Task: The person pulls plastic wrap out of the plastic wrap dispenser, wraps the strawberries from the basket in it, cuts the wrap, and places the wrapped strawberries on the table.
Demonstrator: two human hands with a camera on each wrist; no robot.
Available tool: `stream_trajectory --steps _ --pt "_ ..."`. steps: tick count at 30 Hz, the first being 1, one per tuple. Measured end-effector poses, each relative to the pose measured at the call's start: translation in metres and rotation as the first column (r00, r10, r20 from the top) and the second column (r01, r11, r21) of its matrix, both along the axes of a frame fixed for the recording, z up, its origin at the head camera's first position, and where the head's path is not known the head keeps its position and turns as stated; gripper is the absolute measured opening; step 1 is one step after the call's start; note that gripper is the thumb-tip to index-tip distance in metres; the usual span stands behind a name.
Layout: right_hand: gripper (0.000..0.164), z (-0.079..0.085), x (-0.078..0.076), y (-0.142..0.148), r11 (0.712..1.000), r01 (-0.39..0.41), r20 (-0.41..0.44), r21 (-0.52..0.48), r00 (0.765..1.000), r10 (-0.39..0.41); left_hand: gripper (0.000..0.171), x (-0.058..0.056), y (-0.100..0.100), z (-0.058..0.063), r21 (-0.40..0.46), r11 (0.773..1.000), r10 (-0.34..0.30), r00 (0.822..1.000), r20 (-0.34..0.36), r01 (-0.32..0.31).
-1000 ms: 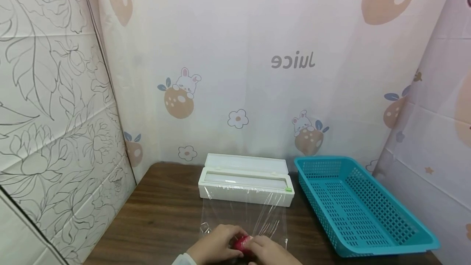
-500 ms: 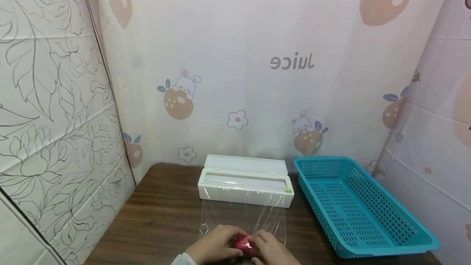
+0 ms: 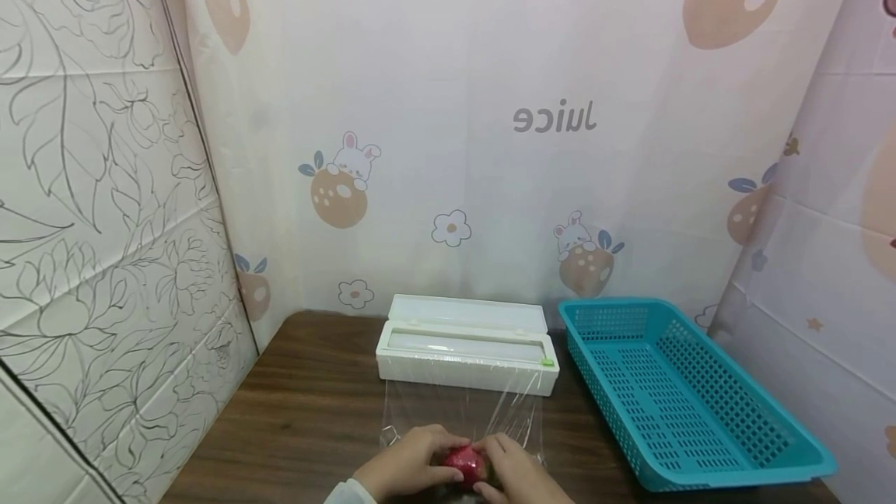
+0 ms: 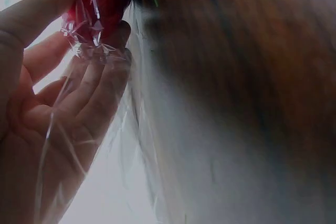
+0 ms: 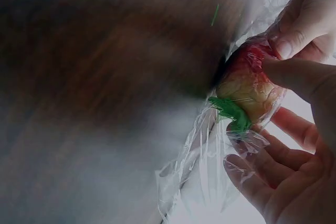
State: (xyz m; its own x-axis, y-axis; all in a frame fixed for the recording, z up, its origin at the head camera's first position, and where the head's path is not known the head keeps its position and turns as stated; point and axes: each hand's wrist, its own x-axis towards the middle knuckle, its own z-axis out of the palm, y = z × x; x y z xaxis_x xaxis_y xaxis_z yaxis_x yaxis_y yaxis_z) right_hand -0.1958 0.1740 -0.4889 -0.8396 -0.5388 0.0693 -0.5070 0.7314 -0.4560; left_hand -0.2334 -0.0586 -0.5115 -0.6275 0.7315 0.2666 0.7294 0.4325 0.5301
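Note:
A red fruit (image 3: 464, 463), wrapped in clear cling film, sits between my two hands low in the head view. Its other side is pale yellow with a green leafy end (image 5: 234, 115), seen in the right wrist view. My left hand (image 3: 414, 460) grips it from the left, thumb in front and fingers behind. From the right, my right hand (image 3: 519, 473) holds the fruit with thumb and fingers curled around it through the film. Cling film (image 3: 458, 407) stretches from the white dispenser box (image 3: 465, 376) to the fruit, and loose folds hang over the fingers.
The dispenser's lid (image 3: 467, 312) stands raised, with the film roll inside and a small green slider at its right end. Right of it lies a turquoise perforated basket (image 3: 633, 442). Everything stands on a dark wooden table (image 3: 301, 403) before printed curtains.
The right hand's fingers have shifted slightly over the fruit, and more of its red surface shows between the hands. The left hand, dispenser and basket stay nearly where they were.

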Motion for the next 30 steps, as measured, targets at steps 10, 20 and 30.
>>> stream_trajectory --steps 10,20,30 --pt "0.032 -0.003 -0.009 0.000 0.995 0.044 0.118 -0.092 0.993 -0.033 0.029 -0.001 -0.002 0.000 0.116 0.991 0.042 0.984 0.172 -0.062" --pt "0.031 -0.006 -0.016 -0.001 0.998 0.017 0.046 -0.063 0.999 -0.014 0.023 -0.006 -0.006 0.001 0.086 0.990 0.097 0.988 0.122 -0.108" --pt "0.041 -0.008 -0.019 -0.005 0.998 0.051 0.035 -0.038 0.998 -0.049 0.032 -0.004 -0.009 0.001 0.041 0.987 0.149 0.975 0.165 -0.158"
